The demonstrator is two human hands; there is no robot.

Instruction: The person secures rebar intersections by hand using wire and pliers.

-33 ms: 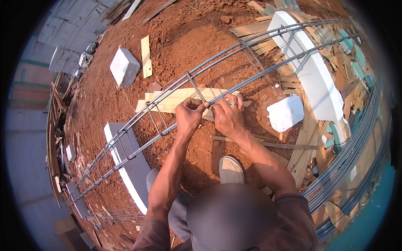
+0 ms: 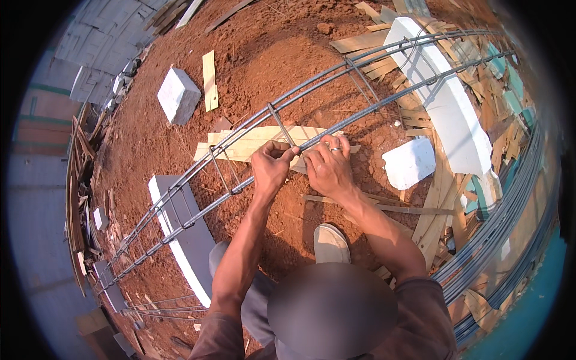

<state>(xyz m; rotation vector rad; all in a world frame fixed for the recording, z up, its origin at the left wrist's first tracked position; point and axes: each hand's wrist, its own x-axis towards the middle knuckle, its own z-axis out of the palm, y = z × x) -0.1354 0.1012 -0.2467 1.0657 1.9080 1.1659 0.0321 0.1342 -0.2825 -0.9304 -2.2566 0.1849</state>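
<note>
A long steel cage (image 2: pixel 345 122) of ribbed bars lies straight ahead of the person, its long axis slanting from the lower left up to the upper right, so it crosses in front of both hands instead of pointing at them. The relation that counts most is at the near bar (image 2: pixel 360 114), the edge closest to the body, where a square stirrup (image 2: pixel 281 125) comes down to meet it: the left hand (image 2: pixel 273 165) is right at that corner, thumb and forefinger pinched together on the stirrup's foot, and the right hand (image 2: pixel 329 165) sits just beside it, a little farther up the slant. The left is thus the nearer of the two to the joint, while the rest of the cage's width reaches away beyond the fingertips. The right hand's fingers are bent and narrow against the near bar; they cover their own tips, so I cannot tell whether they grip the bar or something thin. The cage passes over a white block (image 2: pixel 191 240) on the left and a long white slab (image 2: pixel 447 108) on the right, with pale boards (image 2: pixel 243 147) on the red soil (image 2: pixel 288 60) beneath its middle. A loose white chunk (image 2: pixel 410 163) lies apart, to the right of the right hand.
</note>
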